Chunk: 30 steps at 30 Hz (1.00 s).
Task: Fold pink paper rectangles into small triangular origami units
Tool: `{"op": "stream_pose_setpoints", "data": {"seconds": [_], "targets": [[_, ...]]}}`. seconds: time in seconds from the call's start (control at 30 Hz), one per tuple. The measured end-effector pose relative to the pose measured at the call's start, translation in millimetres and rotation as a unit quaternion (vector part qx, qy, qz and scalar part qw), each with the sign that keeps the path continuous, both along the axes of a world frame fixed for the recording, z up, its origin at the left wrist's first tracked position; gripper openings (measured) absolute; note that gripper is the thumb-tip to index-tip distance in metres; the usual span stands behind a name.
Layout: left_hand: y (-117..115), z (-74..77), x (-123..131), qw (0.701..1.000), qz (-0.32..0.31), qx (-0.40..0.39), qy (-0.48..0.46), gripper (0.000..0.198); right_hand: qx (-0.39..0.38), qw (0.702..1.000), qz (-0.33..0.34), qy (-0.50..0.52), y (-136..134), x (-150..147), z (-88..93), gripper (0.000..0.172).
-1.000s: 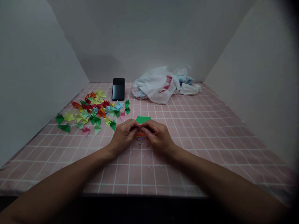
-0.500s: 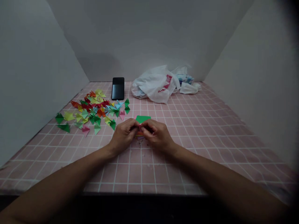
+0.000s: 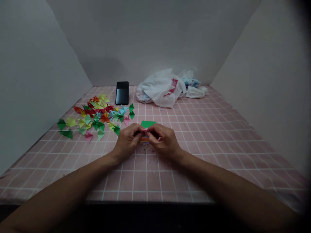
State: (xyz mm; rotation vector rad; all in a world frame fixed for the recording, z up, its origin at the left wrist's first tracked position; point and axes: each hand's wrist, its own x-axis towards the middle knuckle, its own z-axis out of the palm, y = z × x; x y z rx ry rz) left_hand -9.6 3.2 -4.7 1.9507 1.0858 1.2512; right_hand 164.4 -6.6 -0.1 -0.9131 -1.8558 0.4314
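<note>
Between my fingertips is a small pink piece of folded paper [image 3: 145, 130], mostly hidden by the fingers. My left hand [image 3: 129, 138] pinches it from the left, and my right hand [image 3: 164, 138] pinches it from the right, thumbs and forefingers nearly meeting. Under and behind the hands lies a stack of coloured paper squares, a green sheet [image 3: 148, 124] showing at the far side and orange paper [image 3: 144, 139] at the near side. Left of my hands, many folded paper pieces [image 3: 97, 116] in red, orange, yellow, green, blue and pink are spread on the table.
A black phone [image 3: 122, 93] lies at the back, behind the paper pieces. A crumpled white plastic bag [image 3: 161, 89] and a smaller blue-and-white packet [image 3: 191, 82] sit near the back wall. Pale walls enclose the pink checked tablecloth [image 3: 206, 136] on three sides.
Both hands stay at the same place, with the fingertips shifted slightly so a little more of the pink paper shows. The camera view has moved very slightly.
</note>
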Motion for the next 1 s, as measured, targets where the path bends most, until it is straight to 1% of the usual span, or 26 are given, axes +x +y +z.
{"op": "stream_pose_setpoints", "data": {"seconds": [0.17,0.27,0.43,0.53,0.63,0.77,0.9,1.0], "targets": [[0.8,-1.0,-0.5,1.000,-0.006,-0.002,0.006,0.007,0.002,1.000,-0.009,-0.009,1.1,1.0,-0.2,0.013],[0.6,-0.8,-0.8,1.000,-0.006,0.012,0.014,0.008,0.013,1.000,-0.012,-0.010,2.1,1.3,-0.4,0.014],[-1.0,0.8,-1.2,0.998,0.004,0.047,0.035,0.009,0.066,0.998,0.009,-0.020,3.2,1.3,-1.0,0.014],[-0.9,-0.2,-1.6,0.998,0.002,0.049,0.028,0.008,0.090,0.995,0.030,-0.026,2.8,1.7,-2.0,0.012],[0.1,-2.2,-2.2,0.999,-0.027,0.022,0.003,0.007,0.085,0.995,0.035,-0.024,2.6,2.9,-2.7,0.013],[0.4,-3.1,-2.4,0.998,-0.059,0.011,-0.015,0.008,0.068,0.997,0.010,-0.029,4.9,5.0,-3.7,0.015],[0.4,-3.4,-2.0,0.997,-0.074,-0.002,-0.038,0.007,0.064,0.997,0.015,-0.026,7.4,5.8,-4.5,0.013],[1.6,-4.6,-2.3,0.997,-0.069,-0.007,-0.041,0.007,0.056,0.998,0.025,-0.022,6.4,5.3,-4.2,0.012]]}}
